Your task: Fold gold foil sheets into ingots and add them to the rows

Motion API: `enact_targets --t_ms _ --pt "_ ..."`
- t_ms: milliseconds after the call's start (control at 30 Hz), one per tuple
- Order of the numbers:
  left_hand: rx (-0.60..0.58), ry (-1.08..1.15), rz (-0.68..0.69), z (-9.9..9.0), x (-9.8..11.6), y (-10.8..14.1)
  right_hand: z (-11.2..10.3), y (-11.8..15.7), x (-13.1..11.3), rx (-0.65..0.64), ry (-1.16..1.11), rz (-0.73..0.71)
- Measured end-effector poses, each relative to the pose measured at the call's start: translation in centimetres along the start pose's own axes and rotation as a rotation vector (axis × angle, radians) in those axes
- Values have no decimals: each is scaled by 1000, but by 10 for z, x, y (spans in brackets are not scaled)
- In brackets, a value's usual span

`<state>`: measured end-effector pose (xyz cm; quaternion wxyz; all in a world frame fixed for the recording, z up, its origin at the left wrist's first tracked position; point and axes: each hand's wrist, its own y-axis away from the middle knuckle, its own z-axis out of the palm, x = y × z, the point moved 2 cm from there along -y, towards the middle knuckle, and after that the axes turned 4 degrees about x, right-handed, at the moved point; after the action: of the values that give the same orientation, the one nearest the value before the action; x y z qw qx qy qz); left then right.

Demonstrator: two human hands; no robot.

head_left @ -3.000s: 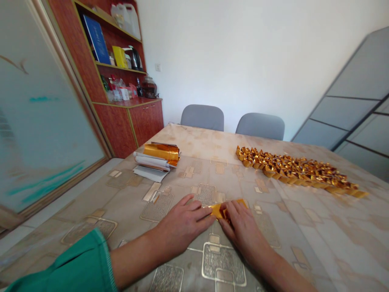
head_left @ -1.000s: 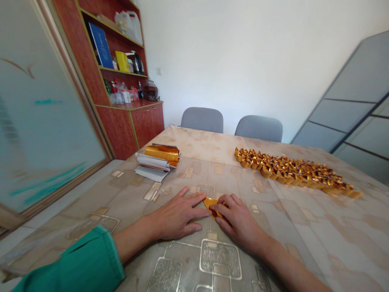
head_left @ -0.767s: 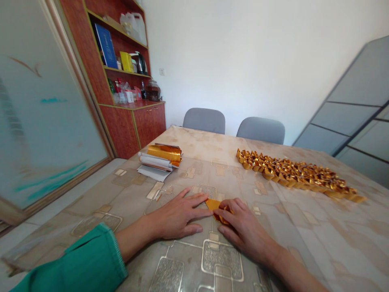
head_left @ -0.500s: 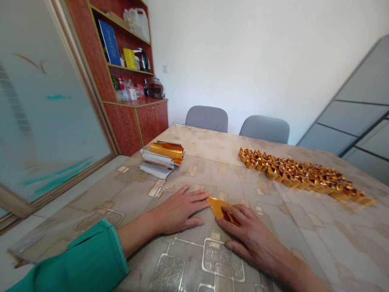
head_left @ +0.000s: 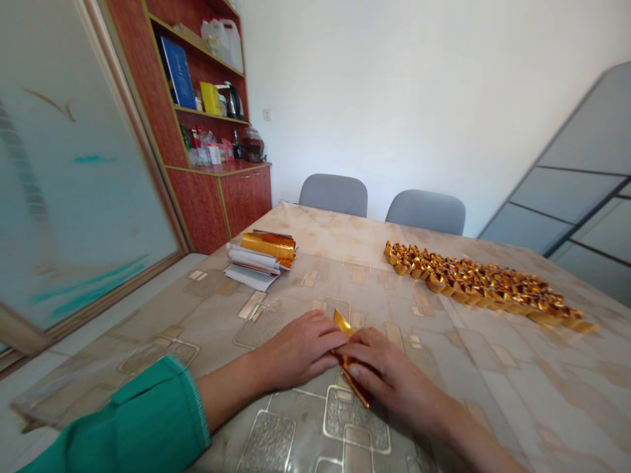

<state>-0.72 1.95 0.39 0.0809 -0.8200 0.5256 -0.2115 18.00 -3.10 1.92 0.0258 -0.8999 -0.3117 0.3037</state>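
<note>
A narrow piece of gold foil point(head_left: 349, 360) stands folded between my hands, its tip rising above my fingers and its lower end angled toward me. My right hand point(head_left: 389, 374) lies over its middle and pinches it. My left hand point(head_left: 300, 348) has its fingers closed against its other side, and a green sleeve point(head_left: 118, 414) covers that forearm. Farther off, a roll of gold foil point(head_left: 269, 246) rests on a stack of white sheets point(head_left: 249, 276). Several folded gold foil ingots point(head_left: 483, 286) lie in tight rows at the right.
My hands rest on a patterned oilcloth table cover point(head_left: 434, 387). Beyond the table stand two grey chairs point(head_left: 332, 195). A red wooden cabinet point(head_left: 211, 203) stands at the back left, a glass door point(head_left: 73, 197) at the left, and a grey panel point(head_left: 572, 177) at the right.
The foil lay flat on the table and is now folded up, standing between my hands. My left hand has closed against it, and my right hand has moved left over it.
</note>
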Motion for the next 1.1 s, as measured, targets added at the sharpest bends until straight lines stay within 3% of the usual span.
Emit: enact_targets --t_ms 100,233,400,633,900,1100 --pt "-24 86 4 -2 -8 0 -14 -1 21 92 25 -17" --pt "-58 183 39 -3 -18 -2 -25 -4 37 61 114 -82" --pt "-40 107 48 -4 -15 -2 -14 -9 20 -94 169 -144" --pt "34 -28 39 -1 7 1 5 -11 21 9 294 -6" --pt "51 -51 23 1 5 4 2 -9 18 60 377 36" --pt "70 51 -138 2 2 4 4 -10 5 63 145 7"
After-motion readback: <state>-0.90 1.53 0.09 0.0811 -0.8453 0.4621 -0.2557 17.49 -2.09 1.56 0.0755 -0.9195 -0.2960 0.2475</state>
